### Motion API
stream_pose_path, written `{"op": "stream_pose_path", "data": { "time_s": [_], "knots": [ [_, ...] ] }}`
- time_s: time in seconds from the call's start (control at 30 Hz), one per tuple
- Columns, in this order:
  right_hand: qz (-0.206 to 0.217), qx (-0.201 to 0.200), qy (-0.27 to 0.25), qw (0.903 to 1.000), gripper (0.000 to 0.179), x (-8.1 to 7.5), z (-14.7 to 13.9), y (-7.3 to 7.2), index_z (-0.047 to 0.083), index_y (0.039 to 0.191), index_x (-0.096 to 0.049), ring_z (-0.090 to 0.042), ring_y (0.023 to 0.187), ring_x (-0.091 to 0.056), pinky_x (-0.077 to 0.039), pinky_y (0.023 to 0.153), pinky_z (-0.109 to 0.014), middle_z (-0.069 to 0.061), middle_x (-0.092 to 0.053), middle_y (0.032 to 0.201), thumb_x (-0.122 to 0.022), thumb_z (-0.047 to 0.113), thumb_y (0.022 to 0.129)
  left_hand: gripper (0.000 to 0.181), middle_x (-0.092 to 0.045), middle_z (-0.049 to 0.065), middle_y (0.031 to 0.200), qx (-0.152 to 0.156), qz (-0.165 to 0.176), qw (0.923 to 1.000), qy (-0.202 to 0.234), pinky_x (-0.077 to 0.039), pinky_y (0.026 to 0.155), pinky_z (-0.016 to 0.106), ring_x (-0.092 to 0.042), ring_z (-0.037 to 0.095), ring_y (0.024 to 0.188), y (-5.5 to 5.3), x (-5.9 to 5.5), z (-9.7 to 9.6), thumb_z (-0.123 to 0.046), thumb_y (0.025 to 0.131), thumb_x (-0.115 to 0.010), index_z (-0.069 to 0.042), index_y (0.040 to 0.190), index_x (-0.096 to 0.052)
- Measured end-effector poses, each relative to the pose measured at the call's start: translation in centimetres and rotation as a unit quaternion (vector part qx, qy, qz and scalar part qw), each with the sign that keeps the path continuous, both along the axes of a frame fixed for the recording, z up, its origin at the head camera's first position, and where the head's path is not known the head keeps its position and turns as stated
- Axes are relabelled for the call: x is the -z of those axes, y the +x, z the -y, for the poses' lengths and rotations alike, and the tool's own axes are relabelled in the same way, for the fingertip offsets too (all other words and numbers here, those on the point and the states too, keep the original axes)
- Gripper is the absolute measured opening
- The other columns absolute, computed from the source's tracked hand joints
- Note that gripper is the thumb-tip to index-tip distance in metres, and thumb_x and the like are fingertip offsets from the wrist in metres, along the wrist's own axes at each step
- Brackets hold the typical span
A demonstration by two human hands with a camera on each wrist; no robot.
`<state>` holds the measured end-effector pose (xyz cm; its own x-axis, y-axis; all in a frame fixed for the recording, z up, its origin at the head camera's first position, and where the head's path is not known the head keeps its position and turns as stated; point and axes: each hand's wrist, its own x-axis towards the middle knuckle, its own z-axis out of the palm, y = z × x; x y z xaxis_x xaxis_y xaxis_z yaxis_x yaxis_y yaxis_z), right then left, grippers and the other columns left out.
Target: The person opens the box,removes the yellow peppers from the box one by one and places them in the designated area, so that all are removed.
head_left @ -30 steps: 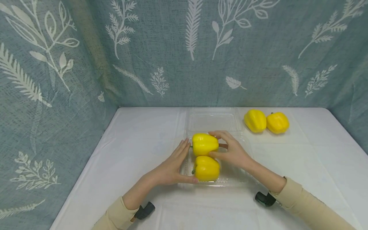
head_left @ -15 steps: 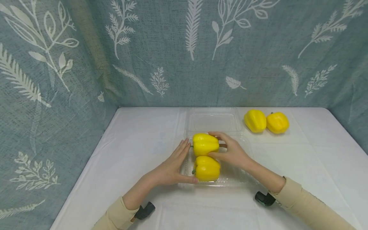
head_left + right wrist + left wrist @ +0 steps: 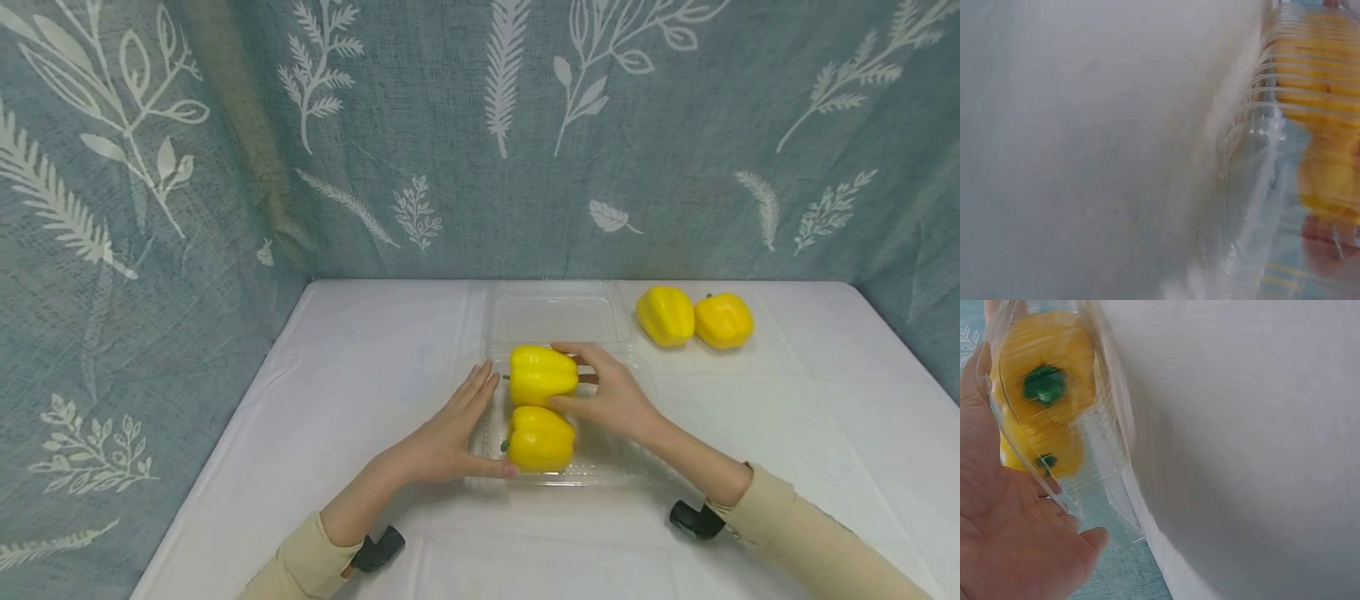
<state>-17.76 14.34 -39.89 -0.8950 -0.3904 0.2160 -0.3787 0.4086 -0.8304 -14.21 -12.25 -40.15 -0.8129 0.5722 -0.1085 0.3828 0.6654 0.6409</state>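
A yellow bell pepper point(image 3: 543, 377) is held by my right hand point(image 3: 611, 398), its thumb in front and fingers behind and at its right end. Its green stem points left. Just nearer, a second yellow bell pepper point(image 3: 541, 440) lies on its side in the clear plastic clamshell container point(image 3: 607, 458). Along the container's left side rests my left hand point(image 3: 450, 433), fingers straight and thumb spread along the front edge. In the left wrist view, the left hand point(image 3: 1016, 531) touches the clear wall, with both green stems behind it. In the right wrist view, the container's ribbed wall partly blurs the peppers.
The container's open lid point(image 3: 555, 318) lies flat behind it. Two more yellow bell peppers, one point(image 3: 666, 316) touching the other point(image 3: 724, 321), lie at the back right of the white-covered table point(image 3: 360, 358). A patterned curtain point(image 3: 465, 208) hangs along the back and sides.
My right hand has shifted slightly to the right with the pepper, whose stem now stands off from the left fingers. The left hand has stayed in place.
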Motion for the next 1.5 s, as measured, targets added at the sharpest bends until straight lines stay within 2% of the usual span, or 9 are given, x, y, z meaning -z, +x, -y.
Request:
{"op": "stream_pose_path", "data": {
  "time_s": [0.27,0.77,1.07,1.23,1.3,1.37,1.5],
  "knots": [
    [0.011,0.028,-0.015,0.9994,0.071,-0.5,-1.5,0.4,0.009,0.139,-0.049,-0.026,0.123,-0.049,-0.05,0.097,-0.039,-0.007,-0.049,0.141,-0.084,0.016,0.077,0.124,0.013,0.002,0.163,0.003,-0.004,1.0,-0.004,-0.01,0.118,0.048,0.013,0.016,0.147,-0.1,0.0,-0.1,-0.063,0.073,-0.075,-0.01,0.157,-0.001],
    [0.014,0.096,-0.006,0.9953,0.073,-1.5,-5.0,1.0,0.009,0.143,-0.045,-0.029,0.124,-0.047,-0.047,0.1,-0.044,-0.009,-0.047,0.143,-0.081,0.022,0.081,0.124,0.013,0.001,0.163,0.0,-0.007,0.9999,-0.012,-0.01,0.118,0.048,0.013,0.016,0.147,-0.1,-0.1,-0.1,-0.063,0.073,-0.076,-0.012,0.157,0.0],
    [-0.017,0.157,0.0,0.9874,0.073,-2.2,-7.3,1.4,0.005,0.145,-0.042,-0.031,0.123,-0.046,-0.047,0.098,-0.047,-0.014,-0.046,0.142,-0.079,0.022,0.084,0.125,0.013,0.001,0.163,0.0,-0.01,0.9999,-0.01,-0.01,0.117,0.048,0.013,0.016,0.147,-0.1,0.0,-0.2,-0.063,0.073,-0.076,-0.011,0.157,-0.001],
    [-0.008,0.192,-0.004,0.9814,0.074,-2.5,-8.6,1.5,0.007,0.146,-0.04,-0.03,0.125,-0.044,-0.046,0.1,-0.048,-0.012,-0.042,0.145,-0.078,0.026,0.085,0.124,0.013,0.001,0.163,-0.002,-0.01,0.9999,-0.008,-0.01,0.117,0.049,0.012,0.016,0.147,-0.1,0.0,-0.2,-0.062,0.073,-0.077,-0.011,0.157,-0.001],
    [-0.004,0.204,-0.007,0.9789,0.075,-2.5,-9.1,1.5,0.009,0.148,-0.039,-0.029,0.125,-0.043,-0.047,0.1,-0.042,-0.011,-0.041,0.146,-0.077,0.027,0.086,0.124,0.013,0.001,0.163,-0.003,-0.009,0.9999,-0.009,-0.011,0.117,0.049,0.012,0.016,0.147,-0.1,0.0,-0.2,-0.061,0.073,-0.077,-0.011,0.157,-0.002],
    [-0.003,0.215,-0.014,0.9765,0.075,-2.5,-9.7,1.5,0.009,0.148,-0.038,-0.028,0.125,-0.043,-0.049,0.098,-0.032,-0.01,-0.04,0.147,-0.077,0.026,0.086,0.124,0.012,0.001,0.163,-0.005,-0.01,0.9999,-0.011,-0.011,0.117,0.049,0.012,0.016,0.147,-0.1,0.0,-0.2,-0.06,0.073,-0.078,-0.011,0.157,-0.002],
    [-0.012,0.242,-0.029,0.9699,0.075,-2.3,-10.8,1.4,0.01,0.149,-0.037,-0.022,0.123,-0.044,-0.047,0.088,-0.011,-0.009,-0.039,0.147,-0.077,0.022,0.086,0.124,0.012,0.002,0.163,-0.006,-0.01,0.9999,-0.009,-0.011,0.117,0.049,0.012,0.016,0.147,-0.1,0.0,-0.3,-0.059,0.073,-0.078,-0.011,0.158,-0.002]
  ]
}}
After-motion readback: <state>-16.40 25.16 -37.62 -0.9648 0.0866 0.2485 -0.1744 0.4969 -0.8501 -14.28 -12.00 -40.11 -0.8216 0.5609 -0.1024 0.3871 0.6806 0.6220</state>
